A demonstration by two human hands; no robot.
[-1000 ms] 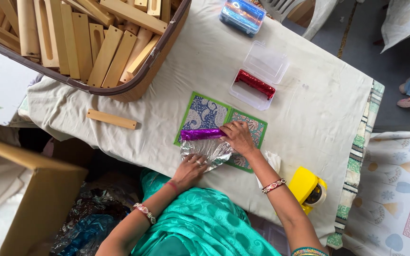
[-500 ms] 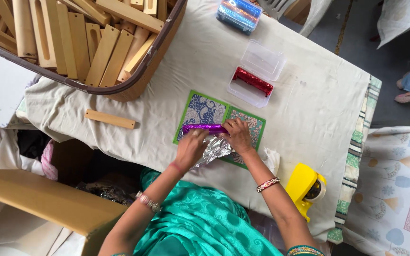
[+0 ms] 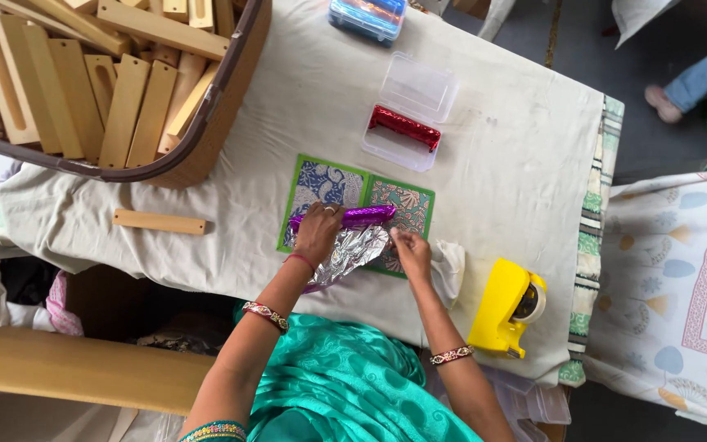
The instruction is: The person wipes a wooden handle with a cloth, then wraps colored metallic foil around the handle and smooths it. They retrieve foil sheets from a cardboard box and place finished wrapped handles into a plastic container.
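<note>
One purple foil roll (image 3: 345,218) pinched by left hand (image 3: 318,232), right hand (image 3: 412,254) pressing one silver foil sheet (image 3: 355,250), one red roll (image 3: 403,128).

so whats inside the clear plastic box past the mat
One shiny red foil-wrapped bar lies in the clear plastic box; its open lid lies behind it. What the foil wraps is hidden.

Your view is bright with soft, even daylight; shadows stay faint, the crumpled foil (image 3: 352,252) glints, focus holds sharp, and the edges bend slightly.
</note>
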